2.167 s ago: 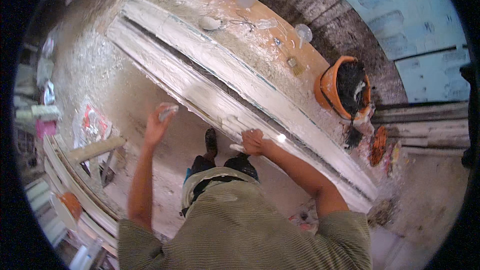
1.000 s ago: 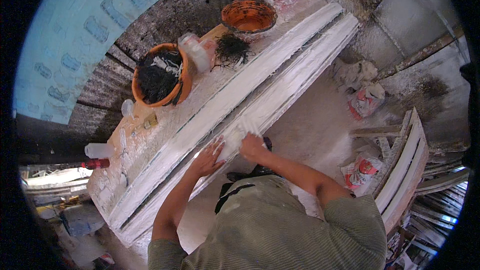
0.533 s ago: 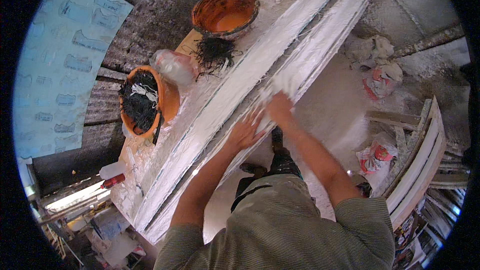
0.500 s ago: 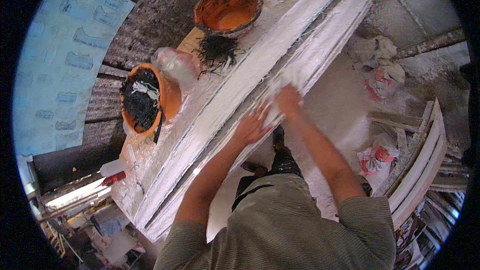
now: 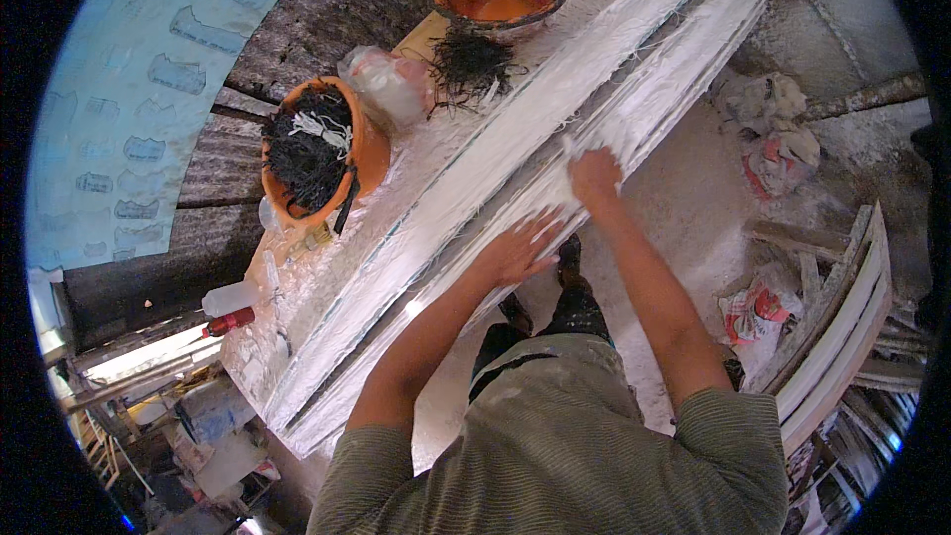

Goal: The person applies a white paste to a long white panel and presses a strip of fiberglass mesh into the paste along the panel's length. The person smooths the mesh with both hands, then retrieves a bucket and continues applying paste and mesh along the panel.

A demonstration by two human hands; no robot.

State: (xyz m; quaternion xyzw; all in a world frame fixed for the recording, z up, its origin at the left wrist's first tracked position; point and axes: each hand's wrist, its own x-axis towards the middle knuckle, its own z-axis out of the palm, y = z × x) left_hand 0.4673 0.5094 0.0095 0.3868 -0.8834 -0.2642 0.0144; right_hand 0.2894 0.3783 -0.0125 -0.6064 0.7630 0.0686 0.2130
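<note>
Two long white pieces with frayed, fibrous edges lie side by side across the table: the far piece [image 5: 495,156] and the near piece [image 5: 644,89]. A narrow dark gap runs between them. My left hand [image 5: 518,252] rests flat on the near piece, fingers stretched out and slightly apart. Farther up the same piece, my right hand [image 5: 596,176] is closed, its fingers curled down against the white surface. Something white and blurred shows beside its knuckles, but I cannot make out what it is.
On the table's far side stand an orange tub of dark fibres [image 5: 309,154], a clear plastic bag [image 5: 386,82], a dark fibre tuft [image 5: 474,59] and an orange basin [image 5: 500,2]. A red bottle [image 5: 229,322] lies at left. Curved white boards [image 5: 837,332] lean at right.
The whole view has shifted, so the tub and basin appear farther right and higher. My right hand stays by the near piece with less blur; my left hand still lies flat on it.
</note>
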